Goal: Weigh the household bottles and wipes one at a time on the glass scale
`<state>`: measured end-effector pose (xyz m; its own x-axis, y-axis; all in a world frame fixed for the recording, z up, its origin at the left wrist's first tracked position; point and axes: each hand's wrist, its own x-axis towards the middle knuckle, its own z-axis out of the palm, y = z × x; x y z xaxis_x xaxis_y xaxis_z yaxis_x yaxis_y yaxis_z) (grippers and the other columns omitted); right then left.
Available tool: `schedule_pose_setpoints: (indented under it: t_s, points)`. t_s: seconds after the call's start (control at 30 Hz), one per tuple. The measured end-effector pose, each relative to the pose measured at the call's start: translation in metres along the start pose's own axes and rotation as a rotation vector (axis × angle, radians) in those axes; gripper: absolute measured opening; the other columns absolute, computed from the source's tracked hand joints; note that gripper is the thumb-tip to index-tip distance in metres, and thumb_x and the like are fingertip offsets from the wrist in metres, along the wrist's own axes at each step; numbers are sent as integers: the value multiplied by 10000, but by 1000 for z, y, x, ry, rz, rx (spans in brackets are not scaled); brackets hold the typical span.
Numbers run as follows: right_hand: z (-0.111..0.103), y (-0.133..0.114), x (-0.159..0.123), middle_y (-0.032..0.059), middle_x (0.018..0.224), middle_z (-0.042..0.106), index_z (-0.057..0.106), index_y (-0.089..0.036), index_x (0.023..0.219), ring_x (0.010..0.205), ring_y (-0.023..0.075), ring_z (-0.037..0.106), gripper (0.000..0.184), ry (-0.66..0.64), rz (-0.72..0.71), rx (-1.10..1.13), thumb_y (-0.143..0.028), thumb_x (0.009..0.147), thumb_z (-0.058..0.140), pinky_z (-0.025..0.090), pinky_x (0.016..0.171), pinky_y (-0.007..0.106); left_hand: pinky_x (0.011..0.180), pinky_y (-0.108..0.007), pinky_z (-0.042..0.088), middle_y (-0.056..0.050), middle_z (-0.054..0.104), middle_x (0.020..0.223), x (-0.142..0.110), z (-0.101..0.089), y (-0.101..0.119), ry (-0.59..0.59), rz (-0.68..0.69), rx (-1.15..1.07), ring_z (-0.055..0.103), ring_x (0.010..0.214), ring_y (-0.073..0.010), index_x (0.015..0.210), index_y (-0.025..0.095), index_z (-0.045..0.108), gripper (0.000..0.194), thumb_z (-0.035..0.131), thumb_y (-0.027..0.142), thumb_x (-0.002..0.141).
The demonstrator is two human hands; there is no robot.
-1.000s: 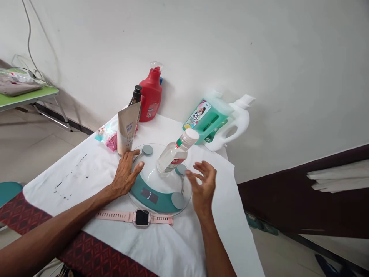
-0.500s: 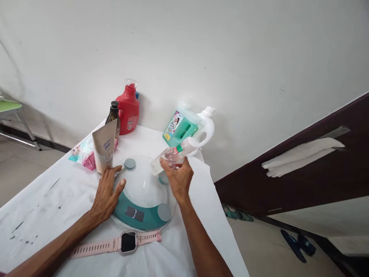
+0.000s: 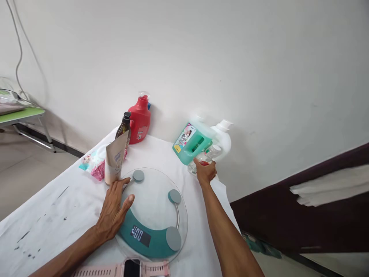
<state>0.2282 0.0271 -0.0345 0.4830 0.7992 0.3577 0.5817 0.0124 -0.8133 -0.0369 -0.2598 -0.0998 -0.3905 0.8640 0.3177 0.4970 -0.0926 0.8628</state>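
My right hand [image 3: 206,172] is closed around a clear bottle [image 3: 192,167] with a white cap and a red label, in front of the green jug. Fingers spread, my left hand [image 3: 113,209] lies at the left edge of a round glass scale [image 3: 154,207]. Its fingertips are close to the base of a beige tube [image 3: 113,161]; whether they touch it I cannot tell. Lit digits show on the scale's display [image 3: 140,236]. A pink-strapped smartwatch [image 3: 132,268] lies along the near edge of the scale, partly cut off by the frame.
A green jug [image 3: 191,144] and a white jug [image 3: 224,140] stand by the wall. Left of them are a red jug [image 3: 140,122], a dark pump bottle [image 3: 123,127] and a colourful packet [image 3: 90,163]. A green folding table [image 3: 25,114] is at far left.
My right hand has taken hold of the clear bottle and carried it off the scale to the far right. The display has changed to lit digits. My left hand stays by the scale.
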Motion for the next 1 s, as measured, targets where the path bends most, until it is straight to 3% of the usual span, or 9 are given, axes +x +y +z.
schedule_pose_setpoints:
  t_s: [0.13, 0.27, 0.33, 0.4, 0.43, 0.53, 0.63, 0.77, 1.0]
  points:
    - [-1, 8, 4, 136, 913, 667, 533, -252, 972, 1047, 412, 645, 624, -64, -3, 30, -543, 553, 892, 554, 843, 543, 1162, -604, 406, -151, 618, 1383, -2, 0, 4, -24, 6, -11, 545, 1348, -342, 1407, 220, 551, 553, 402, 605, 1038]
    - [-10, 10, -3, 249, 1178, 574, 506, -166, 1152, 1251, 523, 504, 937, -71, -22, 39, -638, 460, 926, 416, 1042, 746, 1131, -580, 422, -158, 622, 1361, -1, -3, 9, -42, -8, -6, 541, 1322, -343, 1410, 198, 547, 595, 390, 633, 1036]
    - [-17, 1, -22, 297, 1343, 474, 469, -136, 1252, 1372, 532, 379, 1050, 32, -151, 63, -704, 483, 905, 305, 1138, 769, 1118, -570, 429, -156, 626, 1353, -1, -3, 10, -39, -7, -1, 545, 1310, -341, 1416, 200, 544, 607, 385, 645, 1035]
    - [-23, -23, -58, 277, 1435, 431, 455, -151, 1326, 1397, 474, 381, 1009, 61, -373, 139, -739, 606, 846, 304, 1173, 720, 1108, -560, 434, -155, 627, 1347, -1, -2, 10, -40, -1, 2, 547, 1305, -341, 1419, 202, 542, 617, 382, 655, 1032]
    - [-26, -39, -82, 245, 1427, 458, 464, -169, 1337, 1350, 431, 453, 956, -20, -443, 205, -727, 654, 834, 384, 1138, 672, 1108, -558, 432, -155, 627, 1345, -1, -2, 10, -43, 1, 4, 546, 1305, -341, 1417, 203, 542, 618, 379, 658, 1032]
    - [-24, -98, -163, 144, 1368, 590, 521, -238, 1329, 1258, 330, 585, 760, -563, -489, 386, -660, 768, 812, 509, 1045, 540, 1130, -571, 405, -160, 608, 1383, -1, 1, 7, -46, 13, 14, 524, 1333, -346, 1423, 204, 534, 621, 367, 658, 1035]
    - [-8, -146, -232, 145, 1473, 561, 474, -255, 1410, 1329, 337, 562, 908, -868, -516, 494, -615, 684, 885, 501, 1077, 533, 1168, -602, 358, -180, 538, 1491, -1, 4, 2, -19, 41, 33, 449, 1413, -365, 1501, 186, 466, 685, 354, 670, 1030]
    - [18, -170, -269, 151, 1373, 626, 489, -214, 1368, 1250, 313, 613, 829, -851, -419, 557, -558, 716, 869, 524, 1056, 510, 1117, -597, 405, -184, 585, 1391, -1, 6, -1, -27, 40, 63, 501, 1322, -363, 1414, 168, 541, 649, 313, 643, 1036]
    - [15, -174, -253, 96, 1199, 702, 602, -206, 1172, 1102, 272, 680, 675, -714, -362, 657, -490, 650, 922, 589, 908, 443, 1021, -558, 454, -152, 640, 1285, 2, 3, 6, -47, 40, 120, 551, 1213, -338, 1329, 164, 571, 528, 390, 576, 1054]
